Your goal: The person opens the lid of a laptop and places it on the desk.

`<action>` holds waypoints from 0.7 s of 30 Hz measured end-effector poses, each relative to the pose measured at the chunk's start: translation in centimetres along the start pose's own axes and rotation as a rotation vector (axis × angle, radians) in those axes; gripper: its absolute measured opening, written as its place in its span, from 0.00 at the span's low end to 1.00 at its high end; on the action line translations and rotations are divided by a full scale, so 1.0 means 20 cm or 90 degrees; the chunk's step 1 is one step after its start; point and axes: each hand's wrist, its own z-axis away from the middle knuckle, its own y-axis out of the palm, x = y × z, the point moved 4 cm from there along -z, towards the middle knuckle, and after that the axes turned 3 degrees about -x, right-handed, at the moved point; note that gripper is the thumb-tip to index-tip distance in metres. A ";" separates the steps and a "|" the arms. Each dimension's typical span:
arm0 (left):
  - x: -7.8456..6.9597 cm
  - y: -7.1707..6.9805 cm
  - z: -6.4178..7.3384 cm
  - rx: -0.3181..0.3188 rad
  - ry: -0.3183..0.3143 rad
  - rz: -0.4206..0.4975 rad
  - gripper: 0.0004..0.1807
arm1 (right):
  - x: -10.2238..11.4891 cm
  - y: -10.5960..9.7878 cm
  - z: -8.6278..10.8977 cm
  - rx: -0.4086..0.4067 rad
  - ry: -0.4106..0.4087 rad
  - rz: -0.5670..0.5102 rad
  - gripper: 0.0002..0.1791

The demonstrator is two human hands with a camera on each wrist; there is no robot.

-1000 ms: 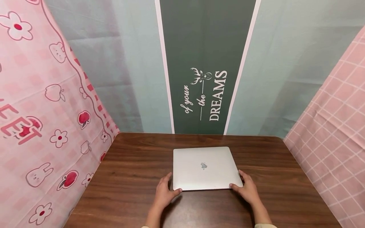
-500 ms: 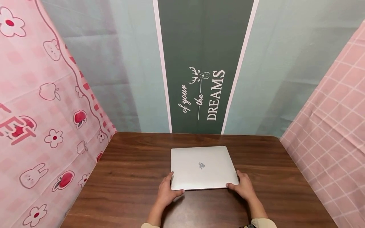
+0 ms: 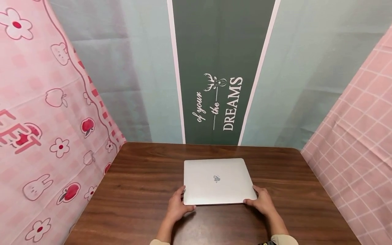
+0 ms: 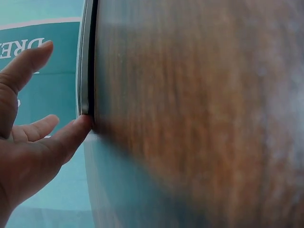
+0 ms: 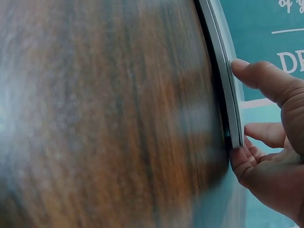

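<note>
A closed silver laptop (image 3: 217,190) with an apple logo lies flat on the brown wooden table in the head view. At its near left corner is my left hand (image 3: 176,208), fingertips along the left side and thumb by the front edge. The left wrist view shows that thumb (image 4: 33,59) raised apart from the laptop's edge (image 4: 85,71), while a lower fingertip touches the corner. My right hand (image 3: 262,201) holds the near right corner. Its thumb (image 5: 259,76) meets the front edge in the right wrist view, with the other fingers bent around the corner.
The wooden table (image 3: 144,190) reaches back to a green and grey-blue cloth (image 3: 257,112) printed with white lettering. Pink patterned cloth (image 3: 70,177) hangs at the left side and pink checked cloth (image 3: 355,146) at the right. A dark wristband (image 3: 269,243) shows at the right sleeve.
The head view has shifted slightly, and the wristband at the right sleeve has come into view. Both hands stay at the laptop's near corners, and the laptop stays flat on the table.
</note>
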 end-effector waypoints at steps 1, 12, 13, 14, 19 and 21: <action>0.00 0.00 0.00 0.004 0.002 0.006 0.48 | 0.00 0.00 0.00 0.002 0.004 0.002 0.48; 0.05 -0.03 -0.03 0.088 -0.062 0.209 0.54 | 0.01 -0.02 0.03 -0.007 0.019 -0.053 0.43; 0.05 -0.04 -0.03 0.084 -0.066 0.203 0.54 | 0.01 -0.02 0.03 -0.008 0.021 -0.054 0.43; 0.05 -0.04 -0.03 0.081 -0.071 0.196 0.54 | 0.02 -0.01 0.04 -0.008 0.020 -0.052 0.43; 0.07 -0.06 -0.02 0.062 -0.074 0.125 0.50 | 0.05 0.00 0.08 -0.012 0.022 -0.029 0.44; 0.07 -0.07 -0.02 0.059 -0.072 0.107 0.47 | 0.06 0.00 0.10 -0.013 0.026 -0.020 0.44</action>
